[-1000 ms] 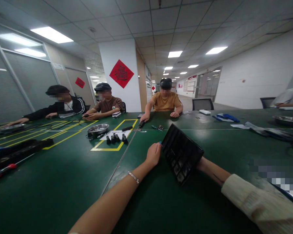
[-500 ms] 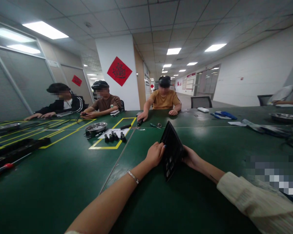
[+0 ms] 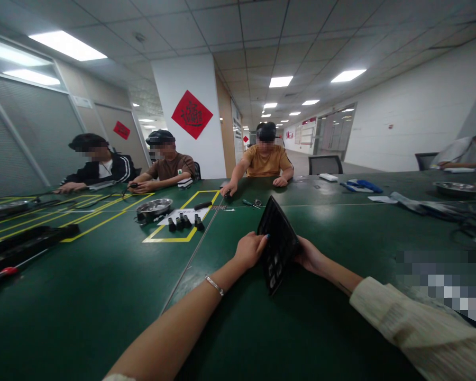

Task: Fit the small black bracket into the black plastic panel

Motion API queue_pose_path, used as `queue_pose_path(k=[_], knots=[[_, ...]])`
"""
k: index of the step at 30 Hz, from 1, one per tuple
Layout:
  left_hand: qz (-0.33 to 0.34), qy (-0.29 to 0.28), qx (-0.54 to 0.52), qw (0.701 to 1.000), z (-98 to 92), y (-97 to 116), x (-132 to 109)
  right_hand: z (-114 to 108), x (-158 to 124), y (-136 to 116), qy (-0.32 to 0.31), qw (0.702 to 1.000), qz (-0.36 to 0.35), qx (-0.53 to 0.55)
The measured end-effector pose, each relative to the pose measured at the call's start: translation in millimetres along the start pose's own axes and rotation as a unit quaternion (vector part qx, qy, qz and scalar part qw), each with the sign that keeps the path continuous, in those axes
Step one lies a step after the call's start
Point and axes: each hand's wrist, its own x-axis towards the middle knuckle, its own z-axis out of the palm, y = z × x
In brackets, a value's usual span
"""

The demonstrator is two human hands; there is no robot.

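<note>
A black flat tray (image 3: pixel 277 243) with small compartments stands tilted up on its edge on the green table (image 3: pixel 103 296). My left hand (image 3: pixel 250 248) grips its left side, fingers curled over the edge. Round its right side and back my right hand (image 3: pixel 308 255) is wrapped, in a cream sleeve. The tray's inner face turns toward my left hand.
Three people sit across the table, hands resting on it. A yellow-taped rectangle holds several small black parts (image 3: pixel 184 222), white paper and a metal bowl (image 3: pixel 154 207). Black bars and a red-handled tool (image 3: pixel 2 273) lie at the left. Another bowl (image 3: pixel 456 188) and cables sit at the right.
The tray has been swung from a flatter, raised pose to nearly upright on its edge. My right hand has come out from behind it and my left hand has closed on its side.
</note>
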Motion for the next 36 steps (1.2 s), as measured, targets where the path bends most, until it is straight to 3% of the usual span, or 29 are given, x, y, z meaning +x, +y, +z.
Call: queue_pose_path(k=[6,16,27,36], knots=[[-0.033,0.022,0.008,0.999,-0.9,-0.3,-2.0,9.8,-8.6,-1.6,0.013,0.999,-0.032,-0.011],[-0.018,-0.044,0.207,0.977,-2.9,4.8,-4.0,6.7,-3.9,4.0,0.04,0.997,-0.054,-0.046],[0.01,-0.015,0.211,0.977,-5.1,7.5,-5.4,6.5,-4.6,4.4,0.041,0.996,-0.059,-0.061],[0.011,-0.035,0.204,0.978,-6.2,5.9,-4.9,5.6,-4.8,4.3,0.041,0.994,-0.067,-0.075]])
